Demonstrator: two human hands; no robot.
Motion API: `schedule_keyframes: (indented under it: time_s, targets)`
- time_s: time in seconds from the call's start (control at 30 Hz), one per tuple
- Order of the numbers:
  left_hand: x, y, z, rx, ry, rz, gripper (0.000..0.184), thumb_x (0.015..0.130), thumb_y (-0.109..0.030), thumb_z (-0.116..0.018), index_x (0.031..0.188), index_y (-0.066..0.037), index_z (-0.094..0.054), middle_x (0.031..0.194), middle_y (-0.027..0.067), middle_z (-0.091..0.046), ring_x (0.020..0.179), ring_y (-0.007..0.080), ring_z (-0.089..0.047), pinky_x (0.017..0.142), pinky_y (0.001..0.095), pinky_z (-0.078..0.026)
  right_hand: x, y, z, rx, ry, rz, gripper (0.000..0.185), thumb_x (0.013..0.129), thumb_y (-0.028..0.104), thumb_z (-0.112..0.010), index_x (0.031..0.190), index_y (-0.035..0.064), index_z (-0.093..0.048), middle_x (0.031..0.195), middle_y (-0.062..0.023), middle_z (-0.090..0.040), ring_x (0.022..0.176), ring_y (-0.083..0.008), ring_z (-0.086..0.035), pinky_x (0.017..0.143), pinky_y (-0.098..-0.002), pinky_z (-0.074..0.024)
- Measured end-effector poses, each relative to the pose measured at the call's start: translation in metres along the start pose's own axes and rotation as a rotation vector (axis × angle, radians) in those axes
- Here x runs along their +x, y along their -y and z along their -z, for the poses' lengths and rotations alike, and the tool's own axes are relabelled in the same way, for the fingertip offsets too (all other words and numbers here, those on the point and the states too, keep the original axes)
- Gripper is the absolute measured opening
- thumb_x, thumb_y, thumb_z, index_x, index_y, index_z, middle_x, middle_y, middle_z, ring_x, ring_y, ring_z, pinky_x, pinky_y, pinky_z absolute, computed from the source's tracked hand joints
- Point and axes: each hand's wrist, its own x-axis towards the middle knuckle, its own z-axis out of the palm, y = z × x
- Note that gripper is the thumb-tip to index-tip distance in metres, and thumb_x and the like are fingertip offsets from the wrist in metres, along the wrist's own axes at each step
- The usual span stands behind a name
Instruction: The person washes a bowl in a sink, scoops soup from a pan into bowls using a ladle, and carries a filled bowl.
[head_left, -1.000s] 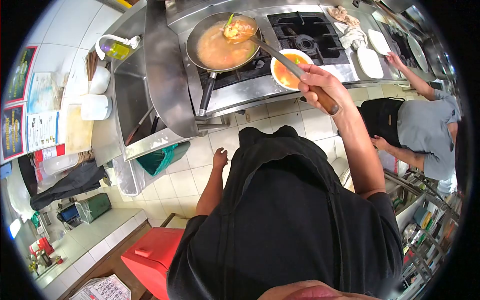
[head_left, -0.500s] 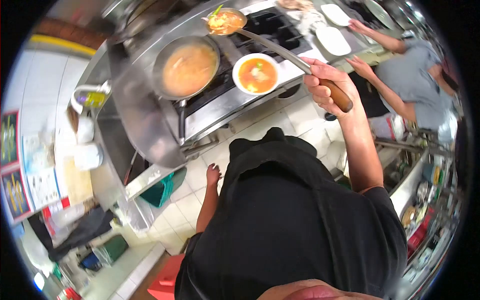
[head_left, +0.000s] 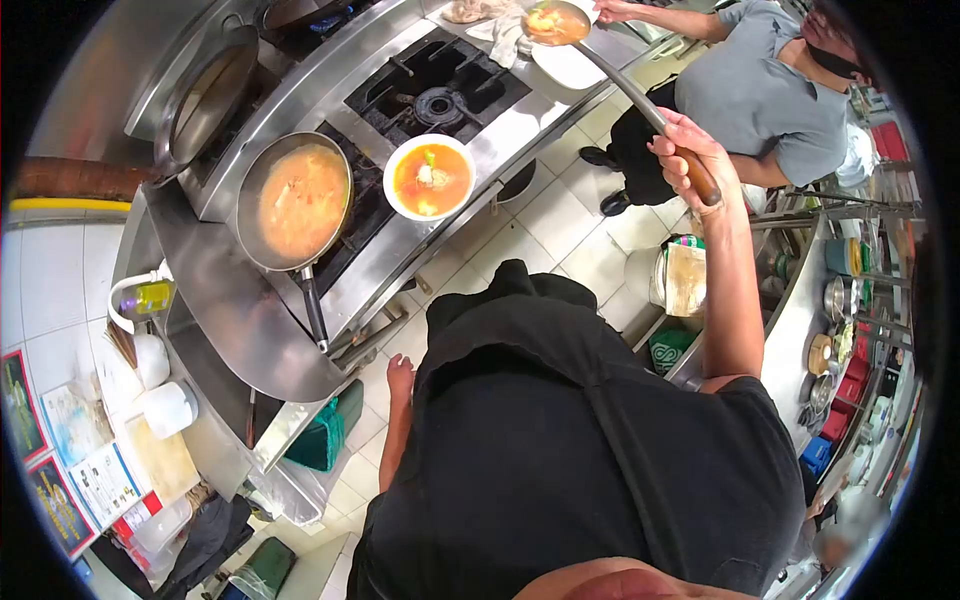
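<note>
Gripped by its wooden end, a long metal ladle [head_left: 630, 92] is in my right hand [head_left: 697, 155], its fingers closed round the handle. Orange soup with solid pieces fills the ladle's cup, held up over the far counter and overlapping a white plate [head_left: 568, 68] in view. A white bowl [head_left: 393, 190] of orange soup with pale and green bits stands at the stove's front edge. To its left, a frying pan [head_left: 300, 200] holds more of the orange liquid. My left hand [head_left: 400, 375] hangs low at my side, empty, fingers loosely bent and apart.
A gas burner [head_left: 437, 106] lies behind the bowl. The pan's black handle [head_left: 315, 308] sticks out towards me. A co-worker in a grey shirt [head_left: 765, 80] stands at the right, one hand near the white plate. A cloth [head_left: 503, 40] lies at the counter's back.
The filled ladle has swung right, from above the stove behind the bowl to beside the white plate. The view has turned, showing more of the co-worker. My right hand keeps its grip.
</note>
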Motion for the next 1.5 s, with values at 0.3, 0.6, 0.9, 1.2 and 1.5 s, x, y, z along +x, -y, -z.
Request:
schedule_keyframes:
  time_s: [0.3,0.6,0.9,1.2,1.5]
  targets:
    - [0.006,-0.033,0.006,0.038,0.01,0.039,0.044,0.092,-0.019,-0.058,0.131,-0.001,-0.049,0.081,0.0099,-0.062,0.054,0.0143,-0.058,0.046,0.0272,-0.047,0.037,-0.038,0.066,-0.071,-0.193,-0.018,0.034,0.089,0.012,-0.065,0.116,0.0123,-0.044,0.076,-0.0056,-0.057,0.051,-0.0117,-0.055,0.038,-0.023,-0.042]
    - [0.012,-0.021,0.011,-0.015,0.049,0.009,0.042,0.093,-0.015,-0.057,0.13,0.003,-0.048,0.08,0.0095,-0.06,0.059,0.0144,-0.057,0.052,0.0277,-0.049,0.035,-0.065,0.061,-0.396,-0.314,0.047,0.042,0.088,0.011,-0.064,0.127,0.0053,-0.049,0.071,-0.0027,-0.058,0.049,-0.0091,-0.053,0.039,-0.0223,-0.0392]
    - [0.005,-0.014,0.004,-0.015,0.029,-0.042,0.042,0.094,-0.017,-0.056,0.13,0.002,-0.048,0.085,0.0087,-0.061,0.067,0.0146,-0.058,0.057,0.0275,-0.051,0.03,-0.075,0.053,-1.317,-0.527,0.203,0.057,0.078,0.01,-0.067,0.133,0.0055,-0.051,0.068,-0.0125,-0.064,0.057,-0.0232,-0.063,0.056,-0.0351,-0.0491]
    - [-0.007,-0.025,0.002,0.028,0.018,-0.089,0.043,0.092,-0.021,-0.058,0.131,-0.004,-0.05,0.072,0.0069,-0.058,0.052,0.0147,-0.053,0.044,0.0297,-0.044,0.013,-0.059,0.014,-0.847,-0.399,0.282,0.052,0.083,0.005,-0.067,0.133,0.003,-0.05,0.068,-0.004,-0.059,0.049,-0.0107,-0.053,0.043,-0.0259,-0.0394]
    - [-0.022,-0.028,0.003,0.011,-0.142,-0.015,0.045,0.089,-0.026,-0.061,0.128,-0.003,-0.054,0.071,0.0126,-0.065,0.052,0.0197,-0.059,0.047,0.0348,-0.049,0.015,-0.094,-0.113,-0.707,0.122,0.196,0.051,0.085,-0.005,-0.057,0.135,-0.0007,-0.048,0.065,-0.0008,-0.057,0.047,-0.0055,-0.048,0.043,-0.0198,-0.0356]
